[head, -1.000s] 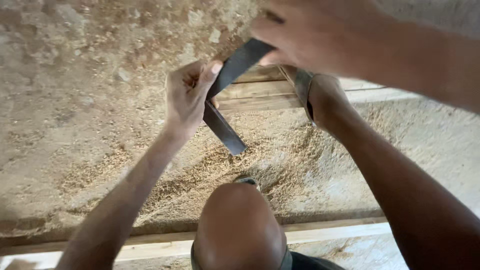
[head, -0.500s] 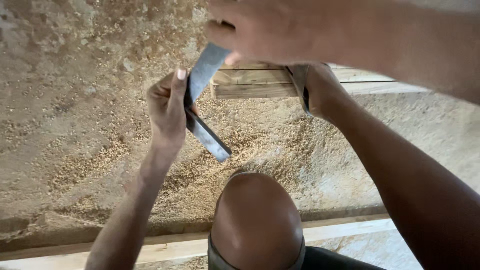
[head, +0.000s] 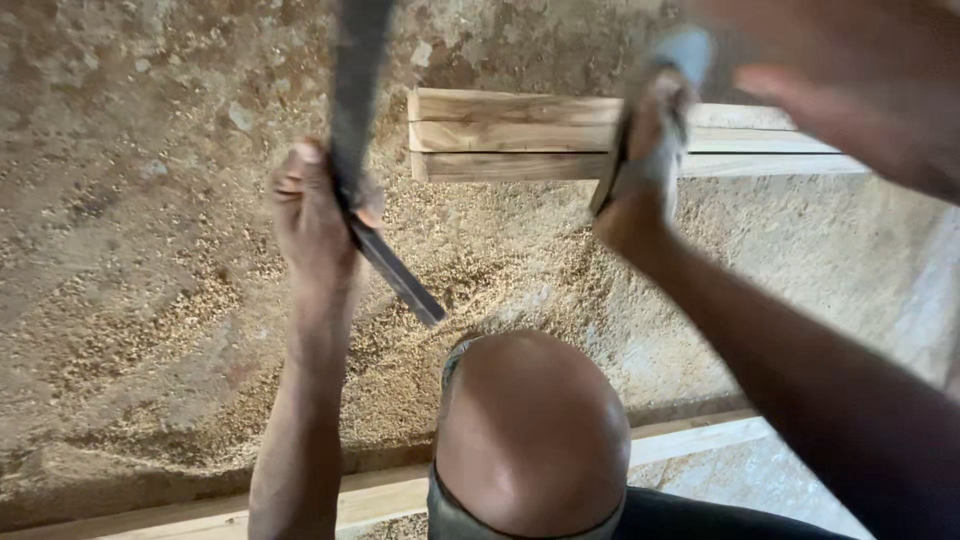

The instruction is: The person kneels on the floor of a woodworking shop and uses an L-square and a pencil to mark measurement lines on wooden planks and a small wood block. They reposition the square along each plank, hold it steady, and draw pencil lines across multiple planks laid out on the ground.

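A person with a bare head (head: 530, 430) is below me, both arms raised. One of their hands (head: 310, 215) grips a dark flat strap (head: 355, 90) whose free end (head: 405, 285) sticks out below the fist. Their other hand (head: 640, 190) grips the strap's grey far side (head: 680, 50). The strap runs out past the top edge between the two fists. My right hand (head: 860, 100) is blurred at the top right, close to the grey side of the strap; its hold is unclear. My left hand is out of view.
Stacked wooden planks (head: 500, 135) lie on the ground ahead. Sawdust (head: 470, 260) covers the rough earth floor. A pale wooden beam (head: 380, 495) crosses the bottom, beside the person's shoulders.
The strap has been pulled up and spread wider. The person's two fists moved apart. My right hand moved from the strap's top at the centre to the upper right.
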